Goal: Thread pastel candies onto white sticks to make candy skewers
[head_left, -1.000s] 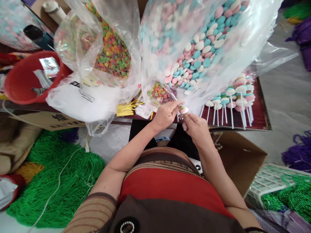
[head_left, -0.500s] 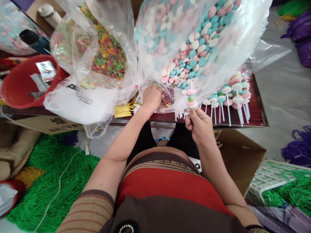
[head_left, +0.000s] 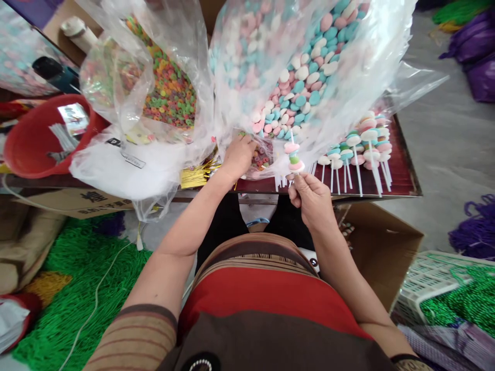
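My right hand (head_left: 311, 198) pinches a white stick threaded with a stack of candies (head_left: 295, 158), pink, blue, green and white, held upright above the table edge. My left hand (head_left: 238, 156) reaches into a small clear bag of ring candies (head_left: 263, 155); its fingertips are partly hidden, and I cannot make out what they hold. Behind both hands lies a large open plastic bag of pink, white and blue candies (head_left: 299, 98). Filled candy sticks (head_left: 369, 136) lie in a group on the table's right side.
The dark red table (head_left: 402, 167) carries a bag of ring candies (head_left: 170, 93), gold twist ties (head_left: 193, 176) and a red bowl (head_left: 23, 139). Below stand a cardboard box (head_left: 381, 247) and a white crate (head_left: 417, 286). Green beads (head_left: 93, 268) cover the floor at left.
The view has shifted slightly, so the table, bags and both hands appear a little further left. My right hand still holds the candy stick, and my left hand is still at the small bag.
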A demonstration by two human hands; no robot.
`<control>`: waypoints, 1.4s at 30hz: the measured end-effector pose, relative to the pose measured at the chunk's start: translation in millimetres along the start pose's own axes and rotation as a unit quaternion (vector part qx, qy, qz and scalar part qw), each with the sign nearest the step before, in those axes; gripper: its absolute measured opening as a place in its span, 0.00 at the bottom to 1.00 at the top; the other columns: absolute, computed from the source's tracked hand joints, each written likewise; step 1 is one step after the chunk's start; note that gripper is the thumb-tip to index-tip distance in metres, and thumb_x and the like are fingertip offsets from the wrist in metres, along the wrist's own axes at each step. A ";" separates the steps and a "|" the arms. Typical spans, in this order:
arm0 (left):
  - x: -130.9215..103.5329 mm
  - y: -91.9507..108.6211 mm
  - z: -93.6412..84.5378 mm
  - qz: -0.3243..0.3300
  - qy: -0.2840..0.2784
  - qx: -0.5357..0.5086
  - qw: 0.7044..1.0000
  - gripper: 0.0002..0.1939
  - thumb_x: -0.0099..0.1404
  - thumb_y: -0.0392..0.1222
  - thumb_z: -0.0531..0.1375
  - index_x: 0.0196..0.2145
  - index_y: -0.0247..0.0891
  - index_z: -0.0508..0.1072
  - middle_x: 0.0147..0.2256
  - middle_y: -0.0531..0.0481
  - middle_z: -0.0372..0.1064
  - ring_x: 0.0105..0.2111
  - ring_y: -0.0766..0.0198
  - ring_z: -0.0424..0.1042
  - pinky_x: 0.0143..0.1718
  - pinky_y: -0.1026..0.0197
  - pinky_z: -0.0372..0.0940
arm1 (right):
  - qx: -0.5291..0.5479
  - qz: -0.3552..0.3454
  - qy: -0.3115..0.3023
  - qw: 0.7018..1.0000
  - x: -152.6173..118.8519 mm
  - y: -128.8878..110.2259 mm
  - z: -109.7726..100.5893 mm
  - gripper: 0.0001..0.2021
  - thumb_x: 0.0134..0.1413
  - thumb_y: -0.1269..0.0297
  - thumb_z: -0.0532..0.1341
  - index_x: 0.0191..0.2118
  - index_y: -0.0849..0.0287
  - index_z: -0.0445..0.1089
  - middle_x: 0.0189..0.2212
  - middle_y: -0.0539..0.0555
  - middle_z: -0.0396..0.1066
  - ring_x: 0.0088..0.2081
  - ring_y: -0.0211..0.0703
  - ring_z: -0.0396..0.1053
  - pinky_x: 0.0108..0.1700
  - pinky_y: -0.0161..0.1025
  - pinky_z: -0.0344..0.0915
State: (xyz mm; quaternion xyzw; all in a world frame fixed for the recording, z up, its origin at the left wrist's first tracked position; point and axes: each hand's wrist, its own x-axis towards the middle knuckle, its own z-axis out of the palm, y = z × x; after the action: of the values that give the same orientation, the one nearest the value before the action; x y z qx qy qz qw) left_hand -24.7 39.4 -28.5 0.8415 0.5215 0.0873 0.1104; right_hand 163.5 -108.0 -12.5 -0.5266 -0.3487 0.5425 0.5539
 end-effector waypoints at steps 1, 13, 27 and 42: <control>-0.7 -3.3 -2.3 0.014 -0.012 0.003 1.000 0.12 0.71 0.34 0.54 0.39 0.37 0.79 0.46 0.38 0.76 0.52 0.49 0.72 0.57 0.49 0.63 | 0.001 0.001 0.001 1.000 -0.7 0.0 -0.7 0.23 0.53 0.39 0.71 0.35 0.57 0.75 0.17 0.43 0.63 0.18 0.30 0.52 0.19 0.31 0.46; -14.5 -7.8 -6.0 0.013 -0.001 0.018 1.000 0.13 0.69 0.32 0.54 0.38 0.36 0.80 0.47 0.35 0.76 0.55 0.45 0.71 0.59 0.46 0.63 | -0.001 -0.001 -0.008 1.000 -4.5 5.4 -1.1 0.24 0.52 0.37 0.71 0.36 0.57 0.76 0.17 0.44 0.63 0.18 0.30 0.53 0.19 0.31 0.46; -5.2 -11.2 -15.3 0.038 -0.074 0.020 0.996 0.11 0.61 0.34 0.59 0.32 0.38 0.83 0.36 0.40 0.81 0.41 0.50 0.76 0.48 0.51 0.66 | -0.002 0.003 -0.004 1.000 -3.1 9.5 -0.3 0.24 0.53 0.38 0.70 0.36 0.57 0.76 0.17 0.43 0.62 0.18 0.29 0.52 0.18 0.31 0.46; -17.1 2.5 -25.0 0.019 -0.036 -0.101 0.994 0.08 0.59 0.33 0.63 0.37 0.36 0.79 0.38 0.43 0.80 0.43 0.53 0.76 0.49 0.54 0.68 | -0.027 0.014 -0.003 1.000 -3.2 11.8 -1.1 0.23 0.55 0.38 0.68 0.36 0.56 0.76 0.17 0.43 0.62 0.18 0.31 0.52 0.19 0.32 0.46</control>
State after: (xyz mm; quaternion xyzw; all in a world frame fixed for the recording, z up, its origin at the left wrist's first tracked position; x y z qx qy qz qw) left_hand -36.6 25.4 -4.3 0.8385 0.4896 0.1111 0.2118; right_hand 161.2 -113.0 -23.5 -0.5444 -0.3576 0.5424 0.5306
